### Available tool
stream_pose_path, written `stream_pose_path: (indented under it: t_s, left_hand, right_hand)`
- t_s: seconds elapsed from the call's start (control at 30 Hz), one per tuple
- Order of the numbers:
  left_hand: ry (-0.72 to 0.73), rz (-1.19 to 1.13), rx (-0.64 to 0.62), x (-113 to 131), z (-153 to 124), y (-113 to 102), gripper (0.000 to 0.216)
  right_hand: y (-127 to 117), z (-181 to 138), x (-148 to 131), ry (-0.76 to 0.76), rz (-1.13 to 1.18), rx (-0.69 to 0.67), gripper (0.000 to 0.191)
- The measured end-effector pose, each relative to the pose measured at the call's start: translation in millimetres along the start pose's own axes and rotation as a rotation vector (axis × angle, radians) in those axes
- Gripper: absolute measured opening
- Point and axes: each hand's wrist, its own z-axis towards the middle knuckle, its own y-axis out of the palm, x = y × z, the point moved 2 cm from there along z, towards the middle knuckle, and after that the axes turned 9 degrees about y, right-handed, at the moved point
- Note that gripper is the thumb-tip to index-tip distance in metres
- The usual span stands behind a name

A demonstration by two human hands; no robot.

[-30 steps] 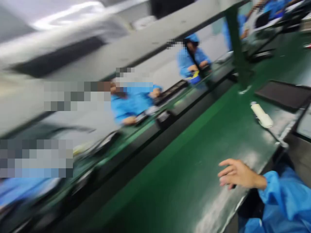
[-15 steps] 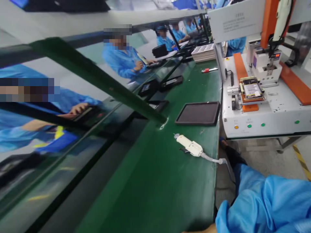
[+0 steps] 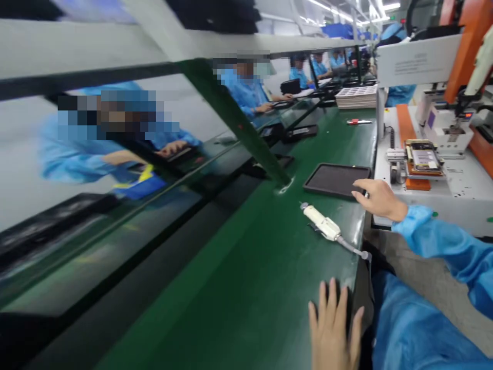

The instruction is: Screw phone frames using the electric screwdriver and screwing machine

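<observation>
My left hand (image 3: 333, 329) lies flat and open on the green bench top (image 3: 250, 288) near its front edge, holding nothing. My right hand (image 3: 375, 198), in a blue sleeve, reaches forward with fingers curled at the near right corner of a dark flat tray (image 3: 333, 180); whether it grips the tray is unclear. A white handheld tool (image 3: 321, 226) with a grey cable lies on the bench between my two hands.
A white and orange machine (image 3: 435, 154) with a phone-like part in its fixture (image 3: 421, 156) stands to the right. A green post (image 3: 239, 123) slants onto the bench. Several people in blue coats work across the line. Stacked white trays (image 3: 356, 96) sit further back.
The camera swung right and steadied. Both hands came into view: the left now flat on the bench, the right reached out to the dark tray's corner.
</observation>
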Motion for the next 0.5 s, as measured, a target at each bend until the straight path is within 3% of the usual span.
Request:
stream_pose_path:
  t_s: [0.13,0.23,0.37,0.5]
  left_hand:
    - [0.018,0.089,0.047,12,16,5,0.053]
    - [-0.007,0.108,0.094,16,11,6,0.041]
    - [-0.069,0.049,0.084,19,10,5,0.040]
    - [-0.280,0.046,0.065,2,11,-4,0.039]
  right_hand:
    - [25,31,-1,-0.138,-0.371,-0.224,0.023]
    - [36,35,-6,-0.172,-0.434,-0.231,0.016]
    - [31,47,-15,-0.259,-0.475,-0.220,0.034]
    - [43,68,-58,-0.388,-0.483,-0.221,0.032]
